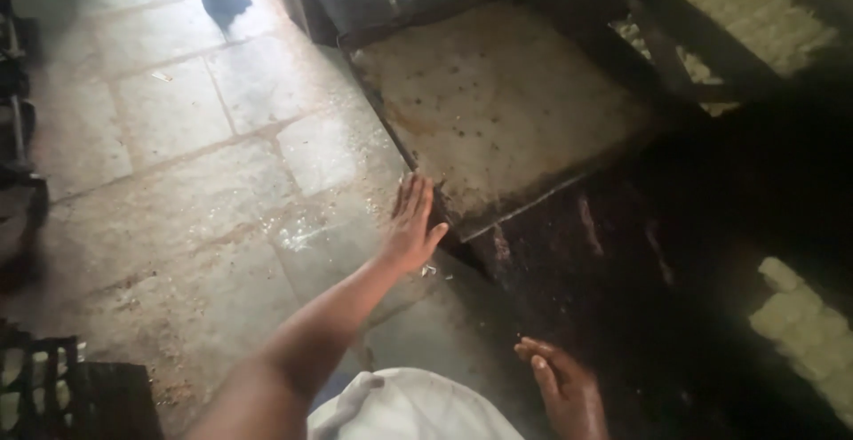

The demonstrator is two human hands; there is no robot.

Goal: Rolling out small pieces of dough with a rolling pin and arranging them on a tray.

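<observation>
Two bare hands: left hand (411, 227) flat-open, fingertips at the edge of a tilted metal tray (498, 102) as if steadying it; right hand (564, 387) loosely open, empty, below it.

Left hand (411, 227) flat at metal tray (498, 102) corner, right hand (564, 387) open

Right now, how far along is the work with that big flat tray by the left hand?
Done: the metal tray lies bare, only stains and crumbs on it. Pale dough pieces sit in rows at right, and more on a rack above. In hand: the left hand, open, reaches the tray's near corner; whether it touches is unclear. The right hand hovers open and empty. Left: the tray is not gripped.
</observation>
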